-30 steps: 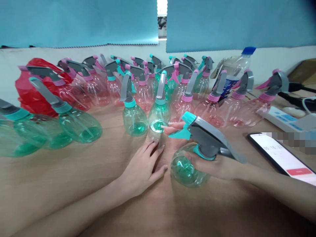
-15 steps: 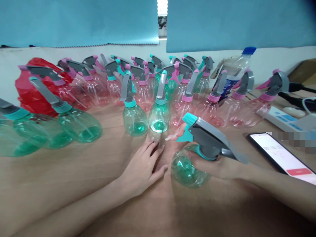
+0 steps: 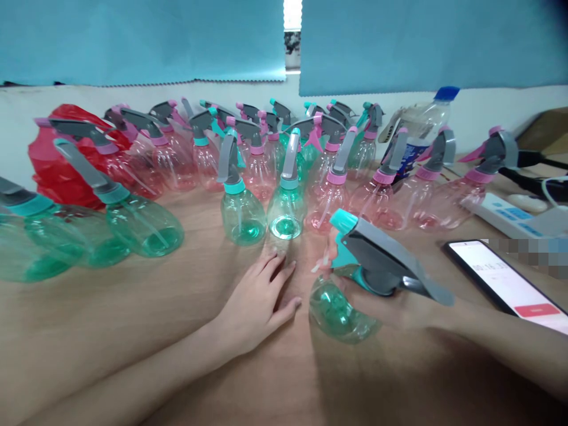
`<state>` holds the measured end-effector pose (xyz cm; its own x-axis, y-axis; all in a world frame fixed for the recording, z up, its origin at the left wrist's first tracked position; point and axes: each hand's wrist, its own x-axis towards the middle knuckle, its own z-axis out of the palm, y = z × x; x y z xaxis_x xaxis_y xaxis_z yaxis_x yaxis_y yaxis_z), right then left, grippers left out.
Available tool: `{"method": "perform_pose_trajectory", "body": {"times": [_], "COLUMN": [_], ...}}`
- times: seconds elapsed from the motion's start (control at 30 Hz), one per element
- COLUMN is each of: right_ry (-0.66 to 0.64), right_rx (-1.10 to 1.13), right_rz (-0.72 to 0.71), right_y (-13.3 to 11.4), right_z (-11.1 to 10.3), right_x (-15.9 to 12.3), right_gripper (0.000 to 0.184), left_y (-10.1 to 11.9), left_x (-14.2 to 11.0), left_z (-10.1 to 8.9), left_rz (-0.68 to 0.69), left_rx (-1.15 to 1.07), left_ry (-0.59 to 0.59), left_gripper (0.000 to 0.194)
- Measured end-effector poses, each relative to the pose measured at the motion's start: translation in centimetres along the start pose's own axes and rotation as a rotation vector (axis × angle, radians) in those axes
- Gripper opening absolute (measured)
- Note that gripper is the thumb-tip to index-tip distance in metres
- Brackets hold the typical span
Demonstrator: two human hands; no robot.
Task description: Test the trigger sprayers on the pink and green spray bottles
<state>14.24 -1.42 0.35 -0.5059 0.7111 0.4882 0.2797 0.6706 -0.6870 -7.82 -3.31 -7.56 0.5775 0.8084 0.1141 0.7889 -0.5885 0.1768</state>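
My right hand (image 3: 386, 305) is closed round the neck of a green spray bottle (image 3: 339, 316) with a grey and teal trigger head, its nozzle pointing up and away to the left. The fingers reach toward the trigger and are partly hidden behind the head. Palm down on the table lies my left hand (image 3: 260, 296), fingers apart and holding nothing. Just beyond its fingertips two green spray bottles stand upright, one on the left (image 3: 244, 219) and one on the right (image 3: 286, 213).
Several pink spray bottles (image 3: 328, 204) and green ones fill the back. More green bottles (image 3: 144, 228) are at left before a red bag (image 3: 66, 171). A phone (image 3: 501, 278) with a timer, a power strip (image 3: 519, 216) and a clear bottle (image 3: 437, 112) are right.
In my right hand the spray bottle has dipped slightly, and its fingers have drawn in closer to the trigger. My left hand has stayed where it was.
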Motion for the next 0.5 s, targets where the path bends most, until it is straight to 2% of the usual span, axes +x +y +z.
{"method": "perform_pose_trajectory", "body": {"times": [0.1, 0.37, 0.5], "right_ry": [-0.045, -0.088, -0.072], "right_rx": [0.137, 0.139, 0.132], "right_rz": [0.002, 0.01, 0.081], "right_y": [0.3, 0.67, 0.46], "right_z": [0.02, 0.09, 0.2], "right_x": [-0.1, -0.13, -0.12], "right_gripper": [0.018, 0.019, 0.038], "left_y": [-0.01, -0.17, -0.18], "left_x": [0.0, -0.12, -0.2], "left_z": [0.01, 0.26, 0.32], "left_rz": [-0.003, -0.008, -0.006], "left_rx": [0.001, -0.018, -0.014], "left_ry": [0.009, 0.026, 0.006], "left_gripper": [0.058, 0.058, 0.059]}}
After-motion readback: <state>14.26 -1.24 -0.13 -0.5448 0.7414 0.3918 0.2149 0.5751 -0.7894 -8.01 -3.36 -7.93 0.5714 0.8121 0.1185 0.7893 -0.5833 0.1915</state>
